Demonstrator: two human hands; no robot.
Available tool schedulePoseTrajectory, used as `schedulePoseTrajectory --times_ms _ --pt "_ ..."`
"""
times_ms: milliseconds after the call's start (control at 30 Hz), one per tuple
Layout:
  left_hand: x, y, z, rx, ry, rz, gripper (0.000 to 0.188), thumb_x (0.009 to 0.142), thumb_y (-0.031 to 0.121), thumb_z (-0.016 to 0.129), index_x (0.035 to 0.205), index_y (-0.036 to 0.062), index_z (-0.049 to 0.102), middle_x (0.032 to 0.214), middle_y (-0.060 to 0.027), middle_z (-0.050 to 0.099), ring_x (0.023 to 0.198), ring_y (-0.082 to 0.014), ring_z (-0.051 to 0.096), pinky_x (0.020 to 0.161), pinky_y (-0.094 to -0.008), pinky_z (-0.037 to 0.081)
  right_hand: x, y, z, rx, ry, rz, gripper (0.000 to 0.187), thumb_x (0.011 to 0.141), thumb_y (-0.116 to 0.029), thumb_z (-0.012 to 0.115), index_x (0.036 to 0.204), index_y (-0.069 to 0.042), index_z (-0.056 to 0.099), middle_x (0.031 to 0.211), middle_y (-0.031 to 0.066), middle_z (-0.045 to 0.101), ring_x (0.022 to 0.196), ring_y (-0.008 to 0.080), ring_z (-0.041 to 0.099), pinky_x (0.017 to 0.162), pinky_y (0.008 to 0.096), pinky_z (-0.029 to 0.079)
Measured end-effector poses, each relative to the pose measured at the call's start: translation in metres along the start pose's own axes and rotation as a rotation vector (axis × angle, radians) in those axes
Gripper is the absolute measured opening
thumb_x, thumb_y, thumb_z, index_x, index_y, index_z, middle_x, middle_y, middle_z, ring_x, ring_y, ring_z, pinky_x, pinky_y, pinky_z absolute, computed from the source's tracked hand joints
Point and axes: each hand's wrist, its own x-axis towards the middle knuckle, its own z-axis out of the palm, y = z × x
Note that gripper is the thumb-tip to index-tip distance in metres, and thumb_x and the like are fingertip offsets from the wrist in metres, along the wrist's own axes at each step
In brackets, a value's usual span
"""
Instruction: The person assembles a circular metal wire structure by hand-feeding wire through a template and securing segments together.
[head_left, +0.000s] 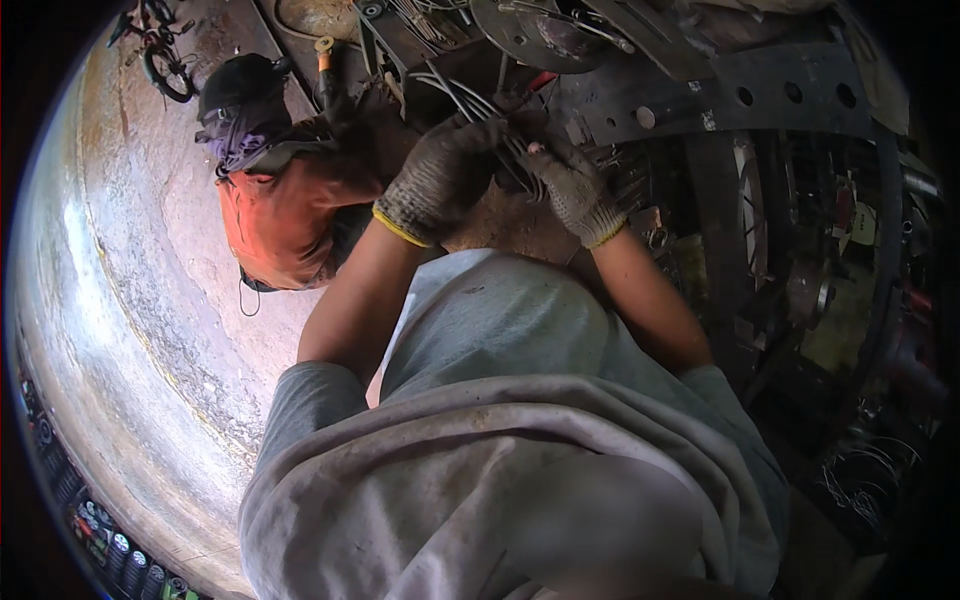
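Grey knit, darkened with grime and edged in yellow at the wrists, covers the left hand and the right hand. Between them runs a loose bundle of slim grey rods, smooth, gently curved and faintly shiny; the upper lengths stick out up and to the left past the left hand, while the lower ends show beneath the right hand's fingers. The left hand grasps the bundle with its fingers curled over, their tips partly lost in shadow; the right hand is closed around the rods lower down, knuckles bent, back of the glove facing up. Both forearms come from the body and slant inward, so the hands sit close together in front of the chest, above a soft, creased grey shirt. Beyond them lie a flat, dark metal strip pierced with round holes and a broad, rounded metal plate. Left of the hands, a co-worker in an orange top and a dark cap bends near a tool with an orange handle. Scuffed, stained floor curves along the left, and thin, tangled wire lies at the lower right.
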Motion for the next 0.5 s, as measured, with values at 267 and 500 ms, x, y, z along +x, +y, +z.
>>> schedulePoseTrajectory --times_ms 267,500 --pt "0.012 -0.004 -0.033 -0.246 -0.045 -0.061 0.026 0.094 0.012 0.058 0.116 -0.0006 0.060 0.107 -0.0103 0.067 0.100 -0.0241 0.064 0.093 -0.0397 0.051 -0.002 0.010 -0.004 -0.306 0.017 -0.104 0.025 0.098 -0.016 0.060 0.118 -0.003 0.066 0.113 0.0114 0.068 0.105 0.0212 0.065 0.094 0.0312 0.051" --pt "0.019 -0.004 -0.052 -0.315 -0.029 -0.131 0.025 0.100 0.020 0.052 0.114 0.0012 0.060 0.107 -0.0151 0.067 0.097 -0.0293 0.065 0.093 -0.0456 0.052 0.007 -0.003 0.006 0.123 0.024 0.200 0.019 0.093 -0.017 0.065 0.103 -0.002 0.069 0.098 0.0046 0.071 0.093 0.0123 0.067 0.085 0.0258 0.053"
